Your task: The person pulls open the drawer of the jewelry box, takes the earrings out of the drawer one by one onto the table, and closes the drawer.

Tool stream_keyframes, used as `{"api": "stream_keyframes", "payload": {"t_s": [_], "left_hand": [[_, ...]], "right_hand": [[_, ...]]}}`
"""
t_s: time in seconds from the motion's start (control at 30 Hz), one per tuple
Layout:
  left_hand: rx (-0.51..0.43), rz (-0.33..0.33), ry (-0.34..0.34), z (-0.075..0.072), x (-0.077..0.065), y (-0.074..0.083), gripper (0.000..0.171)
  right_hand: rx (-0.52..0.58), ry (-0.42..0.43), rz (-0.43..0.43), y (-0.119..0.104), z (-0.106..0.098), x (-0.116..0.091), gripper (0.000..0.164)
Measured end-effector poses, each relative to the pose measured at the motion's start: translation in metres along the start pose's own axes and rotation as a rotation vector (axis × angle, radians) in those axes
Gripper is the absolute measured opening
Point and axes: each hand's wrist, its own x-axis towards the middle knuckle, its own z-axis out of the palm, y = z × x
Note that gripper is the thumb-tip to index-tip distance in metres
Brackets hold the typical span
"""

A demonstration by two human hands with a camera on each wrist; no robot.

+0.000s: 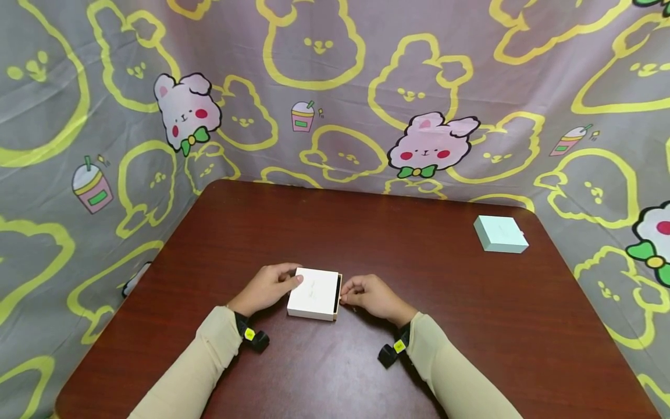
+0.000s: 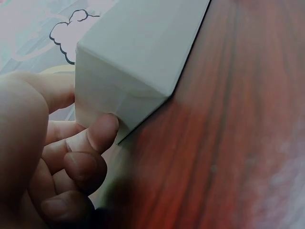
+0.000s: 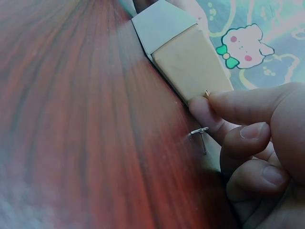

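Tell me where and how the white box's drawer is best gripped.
Likely by the small tab on the front of the drawer, pinched from the person's right. The drawer juts only slightly from that end of the white box, leaving little else to hold; the right hand pinches there.

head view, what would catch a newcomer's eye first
Probably the cartoon-rabbit fabric, hanging behind and beside the dark red table. Then the white box between the left hand and right hand, its tan inner tray partly slid out toward the latter. A pale green box sits near the table's far right corner.
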Motion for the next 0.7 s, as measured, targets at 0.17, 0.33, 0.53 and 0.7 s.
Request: {"api": "stream_keyframes", "payload": {"t_s": [0.17,0.33,0.53,0.7], "left_hand": [[0.008,0.007,-0.001,0.0011,0.0004,0.0004,0.042],[0.018,0.005,0.001,0.0019,0.0006,0.0004,0.041],[0.027,0.021,0.010,0.0045,0.0019,-0.0019,0.042],[0.033,0.004,0.004,0.0054,0.0016,0.0003,0.043]], "right_hand": [[0.003,-0.004,-0.012,0.0021,-0.0003,0.0006,0.005],[-0.009,-0.002,-0.021,0.0029,-0.0009,0.0008,0.005],[-0.010,-0.005,-0.003,0.0024,-0.0015,0.0011,0.004],[0.004,-0.003,-0.002,0.0023,-0.0010,0.0010,0.006]]}}
